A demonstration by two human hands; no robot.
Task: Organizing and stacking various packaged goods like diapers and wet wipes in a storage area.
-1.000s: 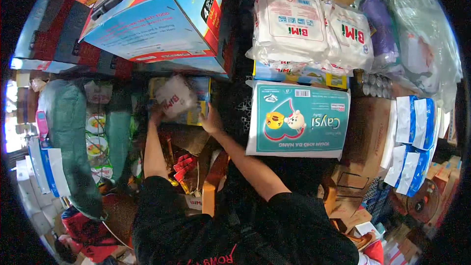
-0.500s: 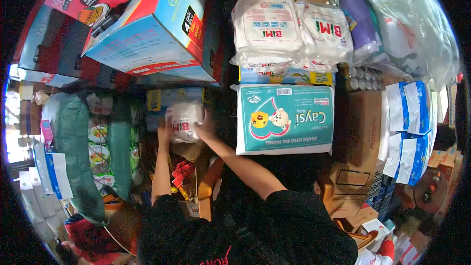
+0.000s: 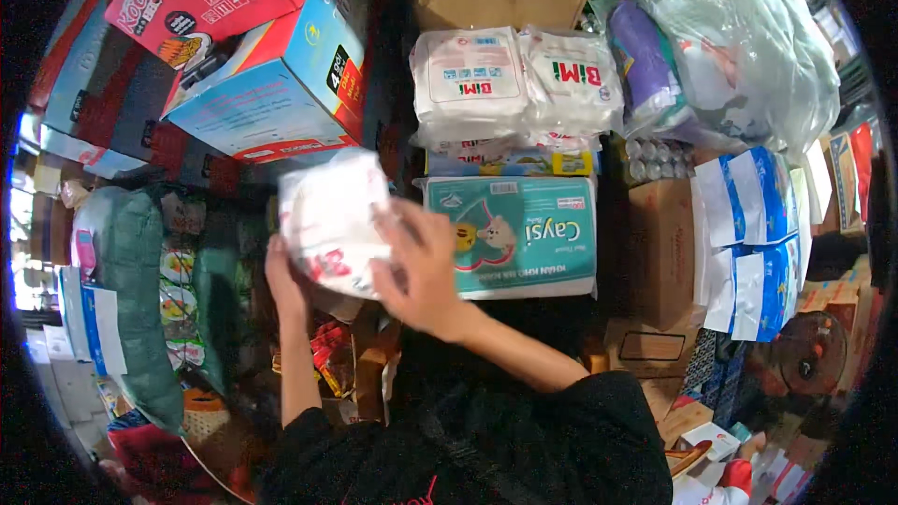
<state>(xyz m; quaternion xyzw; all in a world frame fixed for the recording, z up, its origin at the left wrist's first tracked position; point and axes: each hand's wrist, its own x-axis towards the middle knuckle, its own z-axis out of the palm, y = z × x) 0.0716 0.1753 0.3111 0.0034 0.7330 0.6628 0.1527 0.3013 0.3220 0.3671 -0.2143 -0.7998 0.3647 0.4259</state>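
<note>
A soft white plastic-wrapped package [image 3: 332, 210] with red lettering is raised, tilted and a little blurred by motion. My right hand [image 3: 418, 266] grips its right side, thumb low and fingers along the edge. At its lower left edge, my left hand [image 3: 285, 276] holds the package; part of its fingers is hidden behind it. Right beside my right hand lies a green-and-white pack of dry wipes [image 3: 533, 236]. Farther back, similar white packages [image 3: 472, 84] are stacked side by side.
Red and blue cartons [image 3: 253, 84] stand at the back left. A green wrapped bundle [image 3: 131, 299] is at left. Blue-and-white packs [image 3: 748, 243] and a brown carton [image 3: 659, 252] stand at right. Below my hands is an open box with red packets [image 3: 332, 351].
The white package has come up and closer, tilting as it rose. My right hand has shifted onto its right side, and my left hand has moved slightly left.
</note>
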